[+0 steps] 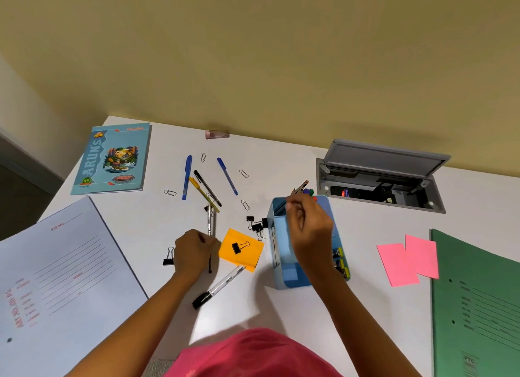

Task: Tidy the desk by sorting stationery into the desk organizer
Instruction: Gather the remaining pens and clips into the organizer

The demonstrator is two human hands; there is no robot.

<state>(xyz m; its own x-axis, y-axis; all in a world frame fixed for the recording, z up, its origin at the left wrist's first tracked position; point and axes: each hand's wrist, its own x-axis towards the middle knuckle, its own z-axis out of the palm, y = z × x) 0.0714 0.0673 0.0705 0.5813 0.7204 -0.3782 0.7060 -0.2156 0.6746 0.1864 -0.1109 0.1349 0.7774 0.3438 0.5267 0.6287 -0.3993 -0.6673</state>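
Left hand (194, 253) grips silver pen (210, 221), long axis apparently pointing away.

"ARUN'S" and "NEW" on blue notebook (111, 158), "PTC" on green folder (478, 306)

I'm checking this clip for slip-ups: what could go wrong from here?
The right hand hangs over the organizer; drawing back, its wrist could catch the wall and tip it. The left hand grips a pen beside the orange notes; lifting it might sweep them or the marker aside.
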